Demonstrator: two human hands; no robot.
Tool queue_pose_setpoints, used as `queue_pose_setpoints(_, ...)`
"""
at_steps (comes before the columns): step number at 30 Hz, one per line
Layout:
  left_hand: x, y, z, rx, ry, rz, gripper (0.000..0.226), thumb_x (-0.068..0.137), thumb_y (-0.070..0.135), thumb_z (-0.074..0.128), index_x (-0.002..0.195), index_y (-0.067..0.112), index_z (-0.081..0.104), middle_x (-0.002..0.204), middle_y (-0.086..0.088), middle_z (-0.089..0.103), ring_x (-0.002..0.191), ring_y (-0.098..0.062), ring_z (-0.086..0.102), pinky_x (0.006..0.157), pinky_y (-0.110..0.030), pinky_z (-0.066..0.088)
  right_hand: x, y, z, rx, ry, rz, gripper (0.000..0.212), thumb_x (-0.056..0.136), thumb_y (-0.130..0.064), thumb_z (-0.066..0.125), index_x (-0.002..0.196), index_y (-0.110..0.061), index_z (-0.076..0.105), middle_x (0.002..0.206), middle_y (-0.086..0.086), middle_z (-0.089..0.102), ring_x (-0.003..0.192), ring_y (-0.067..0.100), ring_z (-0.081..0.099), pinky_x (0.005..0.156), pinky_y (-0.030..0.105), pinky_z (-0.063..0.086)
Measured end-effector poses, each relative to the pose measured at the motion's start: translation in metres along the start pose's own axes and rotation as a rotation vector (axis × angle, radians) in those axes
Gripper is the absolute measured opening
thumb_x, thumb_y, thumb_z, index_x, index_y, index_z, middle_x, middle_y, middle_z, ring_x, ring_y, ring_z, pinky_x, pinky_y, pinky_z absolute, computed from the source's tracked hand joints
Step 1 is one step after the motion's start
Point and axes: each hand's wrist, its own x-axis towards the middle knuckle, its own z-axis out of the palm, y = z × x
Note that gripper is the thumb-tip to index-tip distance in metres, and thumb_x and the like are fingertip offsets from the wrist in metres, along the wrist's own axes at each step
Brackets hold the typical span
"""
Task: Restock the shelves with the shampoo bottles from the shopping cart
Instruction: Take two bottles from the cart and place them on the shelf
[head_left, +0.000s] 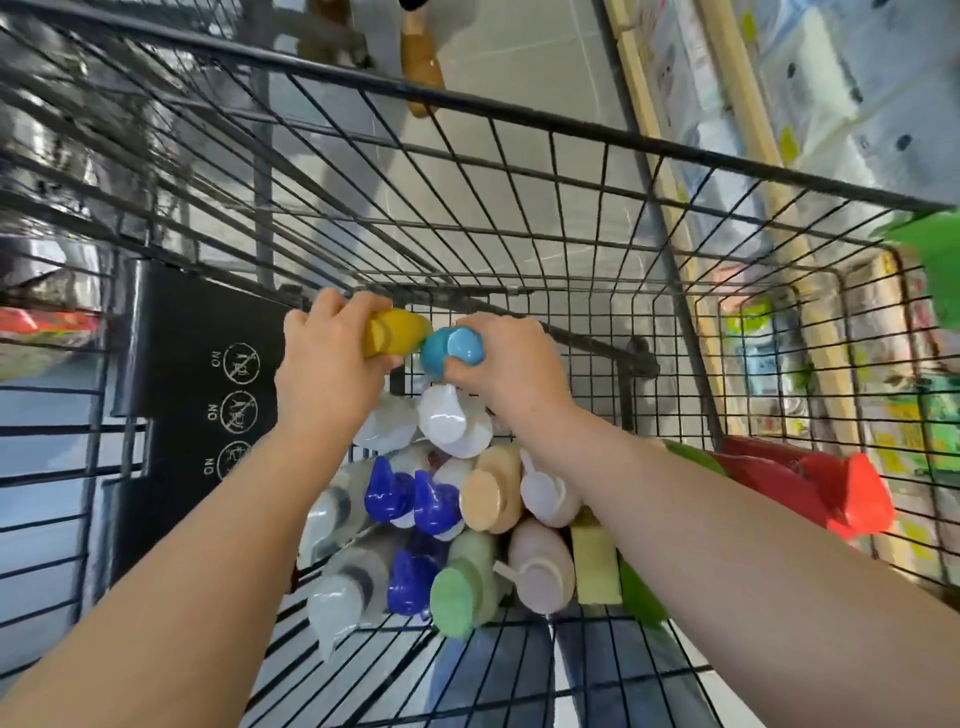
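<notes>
Inside the shopping cart (519, 218), near its far wall, both hands are down on bottles. Left hand (327, 364) grips the yellow bottle (397, 332), fingers curled round its top. Right hand (511, 364) grips the teal bottle (449, 353) by its cap, thumb and fingers wrapped on it. The two bottles touch cap to cap. Rest of the shampoo bottles (441, 499) lie packed on the cart floor just below the hands: white, blue, beige, green, clear ones, caps pointing toward the camera. Red bottles (810, 483) lie along the right side of the cart. Black child-seat flap (197, 374) with warning icons sits on the left wall. Shelves (831, 104) are visible past the cart's right edge, blurred.
</notes>
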Motion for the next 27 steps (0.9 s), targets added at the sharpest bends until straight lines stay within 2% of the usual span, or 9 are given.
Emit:
queue_pose_setpoints(5, -0.02, 0.028, -0.018, -0.125, 0.048, 0.117, 0.048, 0.073, 0.011, 0.069, 0.118, 0.013, 0.055, 0.114, -0.016, 0.048, 0.109, -0.035, 0.041, 0.087, -0.033, 0.032, -0.035, 0.0, -0.038, 0.052, 0.175, 0.01, 0.036, 0.082, -0.024, 0.058, 0.115, -0.012, 0.056, 0.101, 0.015, 0.066, 0.096, 0.032, 0.058, 0.082, 0.043, 0.047)
queue_pose_setpoints(9, -0.049, 0.066, -0.039, -0.233, 0.101, 0.277, 0.044, 0.068, 0.003, 0.071, 0.111, 0.004, 0.058, 0.101, -0.012, 0.047, 0.09, -0.018, 0.04, 0.07, -0.012, 0.022, -0.082, 0.001, -0.079, 0.132, 0.344, -0.042, 0.037, 0.083, -0.023, 0.059, 0.117, -0.011, 0.055, 0.103, 0.016, 0.067, 0.096, 0.033, 0.059, 0.083, 0.045, 0.046)
queue_pose_setpoints(14, -0.095, 0.126, -0.059, -0.227, 0.135, 0.473, 0.044, 0.069, 0.007, 0.071, 0.111, 0.007, 0.058, 0.098, -0.008, 0.044, 0.098, -0.029, 0.045, 0.075, -0.02, 0.025, -0.154, 0.005, -0.13, 0.154, 0.598, -0.081, 0.04, 0.077, -0.024, 0.066, 0.114, -0.011, 0.059, 0.109, 0.011, 0.066, 0.101, 0.028, 0.059, 0.085, 0.04, 0.046)
queue_pose_setpoints(17, -0.122, 0.165, -0.073, -0.264, 0.156, 0.575, 0.044, 0.07, 0.011, 0.072, 0.112, 0.012, 0.058, 0.096, 0.0, 0.038, 0.094, -0.023, 0.044, 0.069, -0.017, 0.023, -0.198, 0.015, -0.158, 0.197, 0.779, -0.066, 0.037, 0.074, -0.021, 0.069, 0.109, -0.012, 0.063, 0.103, 0.007, 0.067, 0.094, 0.022, 0.061, 0.082, 0.022, 0.043)
queue_pose_setpoints(19, -0.146, 0.193, -0.08, -0.291, 0.149, 0.668, 0.041, 0.07, 0.012, 0.072, 0.109, 0.014, 0.06, 0.093, 0.003, 0.038, 0.087, -0.016, 0.041, 0.062, -0.018, 0.021, -0.235, 0.024, -0.175, 0.254, 0.892, -0.046, 0.034, 0.072, -0.019, 0.071, 0.105, -0.012, 0.065, 0.089, 0.003, 0.064, 0.085, 0.019, 0.061, 0.076, 0.019, 0.042)
queue_pose_setpoints(21, -0.174, 0.218, -0.084, -0.355, 0.083, 0.744, 0.038, 0.068, 0.016, 0.073, 0.104, 0.019, 0.061, 0.085, 0.005, 0.039, 0.077, -0.006, 0.036, 0.059, -0.021, 0.022, -0.276, 0.035, -0.188, 0.286, 0.998, -0.033, 0.032, 0.071, -0.02, 0.071, 0.101, -0.011, 0.066, 0.082, 0.0, 0.061, 0.078, 0.018, 0.059, 0.072, 0.024, 0.046)
queue_pose_setpoints(24, -0.226, 0.252, -0.083, -0.554, -0.087, 0.819, 0.031, 0.063, 0.027, 0.077, 0.087, 0.037, 0.06, 0.085, 0.012, 0.046, 0.072, 0.004, 0.046, 0.062, -0.01, 0.036, -0.346, 0.058, -0.199, 0.304, 1.145, -0.047, 0.024, 0.069, -0.024, 0.069, 0.092, -0.016, 0.068, 0.077, -0.014, 0.061, 0.069, -0.005, 0.055, 0.065, 0.01, 0.045)
queue_pose_setpoints(25, -0.247, 0.265, -0.081, -0.61, -0.135, 0.836, 0.031, 0.061, 0.027, 0.078, 0.081, 0.041, 0.06, 0.086, 0.013, 0.05, 0.074, 0.008, 0.05, 0.063, -0.008, 0.039, -0.373, 0.066, -0.203, 0.35, 1.193, -0.048, 0.017, 0.069, -0.023, 0.07, 0.085, -0.023, 0.066, 0.074, -0.021, 0.06, 0.066, -0.01, 0.054, 0.061, 0.005, 0.042)
queue_pose_setpoints(27, -0.285, 0.286, -0.074, -0.719, -0.234, 0.864, 0.036, 0.057, 0.02, 0.08, 0.074, 0.045, 0.06, 0.083, 0.014, 0.054, 0.069, 0.013, 0.053, 0.062, -0.008, 0.041, -0.422, 0.081, -0.207, 0.45, 1.274, -0.04, 0.023, 0.071, -0.015, 0.072, 0.076, -0.033, 0.059, 0.07, -0.028, 0.056, 0.063, -0.016, 0.053, 0.058, 0.003, 0.041)
